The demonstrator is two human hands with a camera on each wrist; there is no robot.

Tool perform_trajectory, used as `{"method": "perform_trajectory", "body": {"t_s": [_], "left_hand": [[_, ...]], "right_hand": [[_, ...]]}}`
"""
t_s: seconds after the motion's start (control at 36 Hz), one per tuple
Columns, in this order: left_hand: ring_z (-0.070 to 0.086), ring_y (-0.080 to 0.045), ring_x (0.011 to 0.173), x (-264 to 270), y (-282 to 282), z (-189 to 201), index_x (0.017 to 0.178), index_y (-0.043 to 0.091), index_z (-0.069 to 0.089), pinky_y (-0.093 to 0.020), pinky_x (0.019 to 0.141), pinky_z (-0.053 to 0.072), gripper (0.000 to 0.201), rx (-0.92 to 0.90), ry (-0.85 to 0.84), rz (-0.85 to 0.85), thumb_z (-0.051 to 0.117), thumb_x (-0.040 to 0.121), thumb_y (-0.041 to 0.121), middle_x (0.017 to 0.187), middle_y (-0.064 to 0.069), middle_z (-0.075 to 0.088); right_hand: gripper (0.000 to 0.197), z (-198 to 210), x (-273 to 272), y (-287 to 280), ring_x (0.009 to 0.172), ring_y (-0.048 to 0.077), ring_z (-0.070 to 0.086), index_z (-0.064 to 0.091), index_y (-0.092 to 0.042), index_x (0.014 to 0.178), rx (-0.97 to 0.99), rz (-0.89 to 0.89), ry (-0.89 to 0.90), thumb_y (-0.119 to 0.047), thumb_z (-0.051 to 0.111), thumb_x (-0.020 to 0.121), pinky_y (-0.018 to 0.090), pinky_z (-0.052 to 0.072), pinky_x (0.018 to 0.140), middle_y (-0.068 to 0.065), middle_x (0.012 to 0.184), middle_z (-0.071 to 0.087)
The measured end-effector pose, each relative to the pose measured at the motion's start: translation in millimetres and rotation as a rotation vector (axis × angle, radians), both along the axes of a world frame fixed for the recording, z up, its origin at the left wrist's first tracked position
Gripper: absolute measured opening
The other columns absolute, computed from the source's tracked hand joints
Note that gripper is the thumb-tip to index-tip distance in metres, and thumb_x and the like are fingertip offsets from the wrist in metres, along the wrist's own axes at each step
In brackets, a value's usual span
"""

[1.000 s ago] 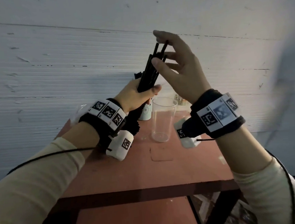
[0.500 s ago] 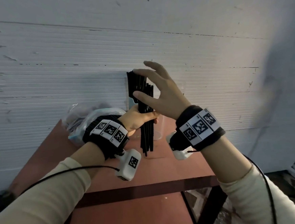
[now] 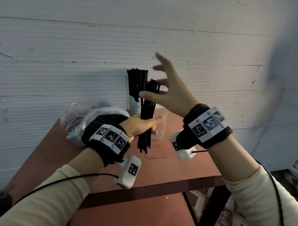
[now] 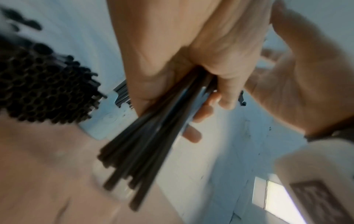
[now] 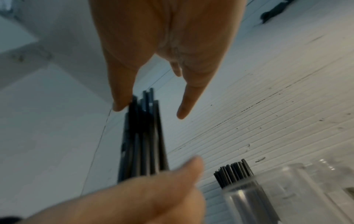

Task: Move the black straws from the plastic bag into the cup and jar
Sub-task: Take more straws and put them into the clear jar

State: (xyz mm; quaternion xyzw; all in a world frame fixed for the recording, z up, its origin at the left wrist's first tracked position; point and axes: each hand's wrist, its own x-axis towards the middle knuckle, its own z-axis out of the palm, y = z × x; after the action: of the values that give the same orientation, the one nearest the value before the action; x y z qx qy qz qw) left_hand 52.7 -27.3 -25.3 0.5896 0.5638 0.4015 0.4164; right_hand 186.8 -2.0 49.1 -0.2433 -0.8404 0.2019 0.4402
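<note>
Upright, the black straws (image 3: 146,116) stand gripped in left hand (image 3: 140,127).

black straws (image 3: 146,116), red-brown table (image 3: 177,167), white ribbed wall (image 3: 68,48), cream sleeves (image 3: 36,211)

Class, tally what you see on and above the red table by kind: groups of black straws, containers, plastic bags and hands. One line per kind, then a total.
Groups of black straws: 3, namely the bundle in the left hand, those standing in the jar, those in the plastic bag
Containers: 2, namely jar, clear cup
Plastic bags: 1
Hands: 2, namely left hand, right hand
Total: 8
</note>
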Motion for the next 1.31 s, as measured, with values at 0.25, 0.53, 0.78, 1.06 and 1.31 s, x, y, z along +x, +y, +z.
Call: {"method": "perform_trajectory", "body": {"t_s": [0.25,0.53,0.78,1.06,1.31], "left_hand": [[0.049,-0.011,0.055,3.6,-15.7,39.2,0.055,0.023,0.056,-0.028,0.063,0.047,0.043,0.040,-0.036,-0.399,0.059,0.095,0.011,0.057,0.001,0.044],[0.059,0.000,0.096,5.5,7.2,58.5,0.131,0.027,0.042,-0.019,0.078,0.046,0.074,0.369,0.064,0.064,0.084,0.071,0.035,0.111,0.009,0.059],[0.030,-0.020,0.142,-9.4,58.1,36.2,0.154,0.018,0.011,-0.029,0.110,0.029,0.117,0.144,0.260,0.147,0.087,0.067,0.037,0.157,-0.003,0.025],[0.046,-0.010,0.128,-16.4,71.5,27.8,0.142,0.017,0.042,-0.033,0.110,0.037,0.104,0.102,0.278,0.145,0.088,0.054,0.049,0.141,0.011,0.047],[0.056,-0.009,0.105,-16.7,65.4,28.4,0.127,0.020,0.053,-0.027,0.090,0.046,0.077,0.138,0.239,0.147,0.090,0.062,0.039,0.114,0.010,0.061]], "right_hand": [[0.047,7.3,11.3,0.8,0.082,-0.011,0.059,0.062,-0.020,0.119,-0.255,0.142,-0.270,-0.038,0.075,0.077,0.007,0.043,0.072,-0.023,0.093,0.064],[0.014,38.2,9.9,24.0,0.055,0.004,0.056,0.061,-0.009,0.071,-0.115,-0.027,0.286,-0.007,0.068,0.083,0.018,0.043,0.052,-0.007,0.060,0.058],[0.033,52.4,-0.1,78.4,0.047,0.009,0.038,0.040,-0.009,0.056,-0.041,-0.345,0.206,-0.018,0.064,0.077,0.019,0.032,0.045,-0.001,0.053,0.040],[0.030,9.2,-18.1,107.4,0.046,0.012,0.051,0.063,-0.012,0.069,-0.329,-0.311,-0.581,-0.039,0.069,0.079,0.023,0.043,0.050,0.002,0.057,0.063],[0.072,25.3,-7.4,85.7,0.086,0.015,0.063,0.063,-0.014,0.118,-0.252,-0.320,-0.718,-0.071,0.061,0.074,0.029,0.049,0.079,0.003,0.104,0.069]]}}
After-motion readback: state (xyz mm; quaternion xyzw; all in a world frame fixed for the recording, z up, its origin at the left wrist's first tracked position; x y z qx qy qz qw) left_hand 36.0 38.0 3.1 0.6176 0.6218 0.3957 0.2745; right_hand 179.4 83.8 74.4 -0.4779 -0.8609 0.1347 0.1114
